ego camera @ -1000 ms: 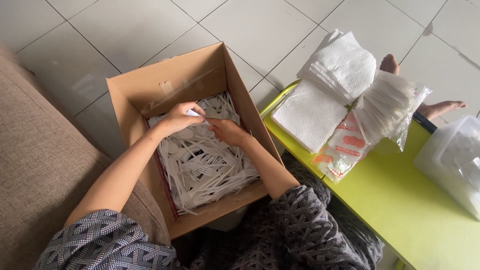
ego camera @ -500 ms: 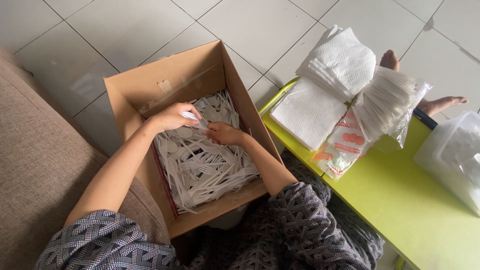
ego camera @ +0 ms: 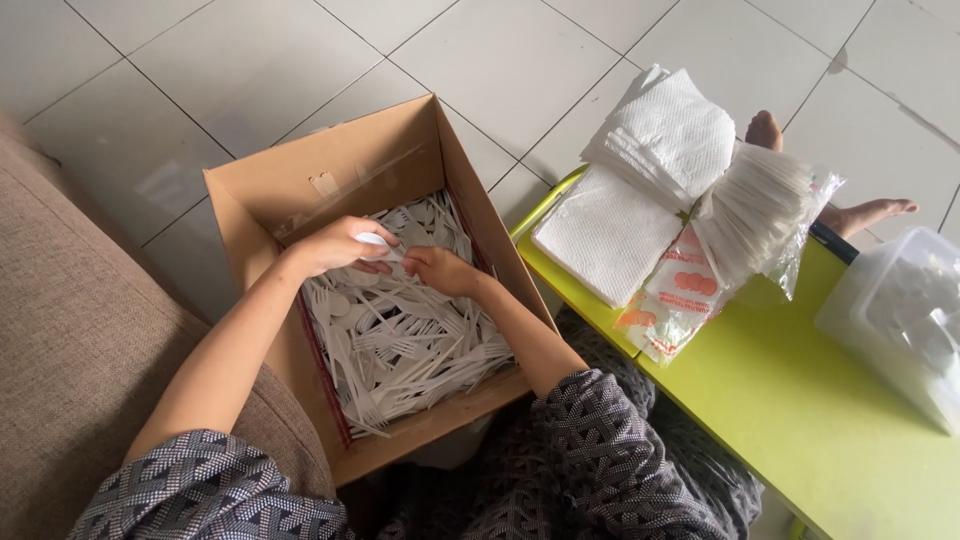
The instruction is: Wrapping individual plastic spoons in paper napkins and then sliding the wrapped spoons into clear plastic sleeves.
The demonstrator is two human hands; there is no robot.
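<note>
An open cardboard box [ego camera: 300, 190] stands on the tiled floor, filled with a heap of white plastic forks and spoons [ego camera: 400, 345]. Both my hands are inside it, over the far part of the heap. My left hand [ego camera: 335, 245] is closed around a white plastic spoon whose bowl sticks out toward my right hand. My right hand [ego camera: 440, 268] rests on the cutlery with fingers curled, touching pieces right beside the left hand; whether it grips one is unclear.
A lime-green table [ego camera: 800, 400] to the right carries stacks of white paper napkins [ego camera: 640, 190], a plastic bag of white napkins [ego camera: 740, 230] and a clear plastic container [ego camera: 900, 320]. A beige sofa [ego camera: 70, 320] is at left. A bare foot [ego camera: 860, 212] shows beyond the table.
My left hand has shifted slightly left with the spoon, and my right hand stayed beside it on the cutlery. The view has barely moved.
</note>
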